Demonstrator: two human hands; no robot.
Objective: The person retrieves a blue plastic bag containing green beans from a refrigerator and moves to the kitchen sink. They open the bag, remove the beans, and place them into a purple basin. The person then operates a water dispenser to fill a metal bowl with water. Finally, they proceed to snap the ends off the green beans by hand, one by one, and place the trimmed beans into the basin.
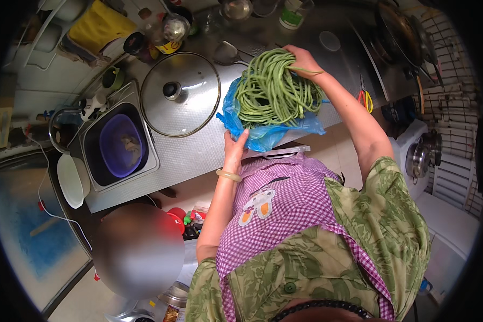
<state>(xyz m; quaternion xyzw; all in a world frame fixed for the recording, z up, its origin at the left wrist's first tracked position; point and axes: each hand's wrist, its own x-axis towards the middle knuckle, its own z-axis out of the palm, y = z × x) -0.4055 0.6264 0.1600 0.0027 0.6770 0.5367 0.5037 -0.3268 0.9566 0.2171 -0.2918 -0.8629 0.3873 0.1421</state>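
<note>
A large bundle of long green beans lies piled in a blue plastic bag at the front edge of the metal counter. My right hand grips the upper right part of the bundle, its fingertips partly hidden behind the beans. At the near left side, my left hand holds the bag's edge, with thumb and forefinger pointing up along it. A pale bangle circles my left wrist. Bag plastic shows around the left and lower sides of the beans.
Left of the bag lies a glass pot lid, beside a sink holding a purple basin. A spatula rests behind the beans. Scissors lie to the right, near a wok. A blurred round shape is at lower left.
</note>
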